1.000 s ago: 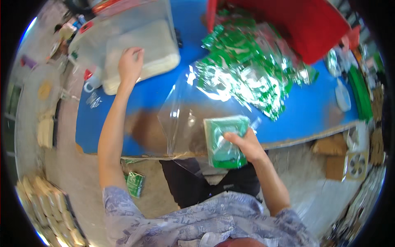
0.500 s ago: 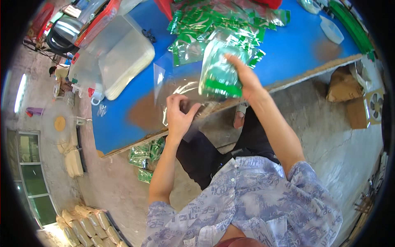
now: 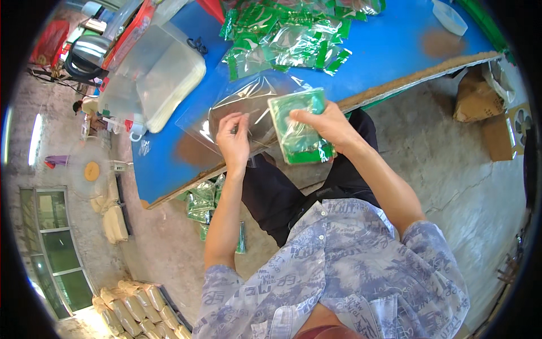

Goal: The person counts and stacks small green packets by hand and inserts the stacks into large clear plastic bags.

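My right hand (image 3: 333,130) is wrapped round a stack of green-and-clear packets (image 3: 296,110), thumb across the top face, held over the table's front edge. To its left, a large clear plastic bag (image 3: 259,93) lies on the blue table. The curled, pinched fingers of my left hand (image 3: 234,141) are on the near part of that bag. Beyond both hands spreads a loose heap of green-and-clear packets (image 3: 282,34). How many packets are in the stack cannot be made out.
On the left of the blue table (image 3: 378,73) stands a clear bin (image 3: 169,79) of stacked clear bags, beside a white-and-red mug (image 3: 137,131). More green packets (image 3: 200,203) lie below the table edge. A translucent scoop (image 3: 450,18) is at the far right; cartons (image 3: 480,101) stand beyond the edge.
The packet stack in my right hand has come nearer to me, off the heap. My left hand has shifted slightly left and away from me, and the clear bag is spread wider.
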A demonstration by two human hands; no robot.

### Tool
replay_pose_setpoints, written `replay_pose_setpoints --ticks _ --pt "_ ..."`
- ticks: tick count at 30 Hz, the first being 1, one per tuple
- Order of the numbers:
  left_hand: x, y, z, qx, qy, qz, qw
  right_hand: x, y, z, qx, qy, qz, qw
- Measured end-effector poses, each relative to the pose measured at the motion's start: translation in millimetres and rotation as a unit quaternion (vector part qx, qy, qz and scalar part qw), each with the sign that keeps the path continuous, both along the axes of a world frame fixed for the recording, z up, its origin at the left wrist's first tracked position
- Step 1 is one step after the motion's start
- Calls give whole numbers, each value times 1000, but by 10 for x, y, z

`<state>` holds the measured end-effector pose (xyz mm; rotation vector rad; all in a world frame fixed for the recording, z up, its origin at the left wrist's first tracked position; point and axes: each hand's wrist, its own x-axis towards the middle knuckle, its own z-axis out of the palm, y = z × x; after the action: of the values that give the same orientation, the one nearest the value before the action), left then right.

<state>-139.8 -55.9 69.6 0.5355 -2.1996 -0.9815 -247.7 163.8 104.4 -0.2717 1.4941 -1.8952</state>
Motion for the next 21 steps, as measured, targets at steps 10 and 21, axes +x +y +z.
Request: replay_pose_setpoints --ticks 10,21 --pt "-107 308 336 -50 88 -30 994 -204 -94 97 30 -93 -57 994" --pt "-178 367 171 29 130 -35 990 -131 -115 82 25 -53 46 997"
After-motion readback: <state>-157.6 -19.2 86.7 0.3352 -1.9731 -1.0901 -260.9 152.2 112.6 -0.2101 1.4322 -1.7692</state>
